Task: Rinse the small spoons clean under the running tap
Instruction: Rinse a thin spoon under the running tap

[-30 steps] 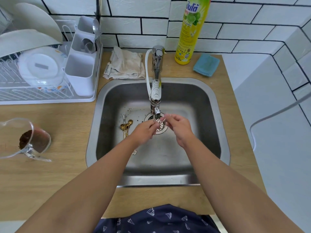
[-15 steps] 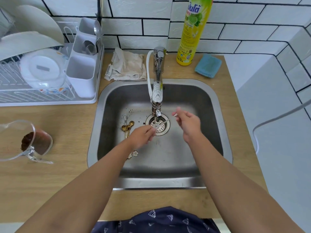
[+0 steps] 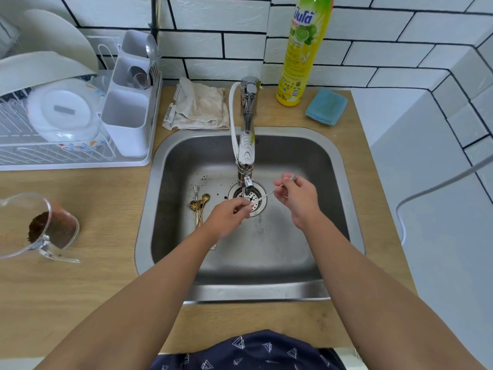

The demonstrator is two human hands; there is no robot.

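Apart now, both hands pinch what looks like one silver spoon under the tap.

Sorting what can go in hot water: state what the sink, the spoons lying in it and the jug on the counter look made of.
Sink: brushed stainless steel, grey with dull reflections. Spoons on its floor: metal, most with a shiny gold finish, likely plated; one looks silver. Jug: clear, see-through walls with brown grounds inside; glass or hard plastic, cannot tell which.
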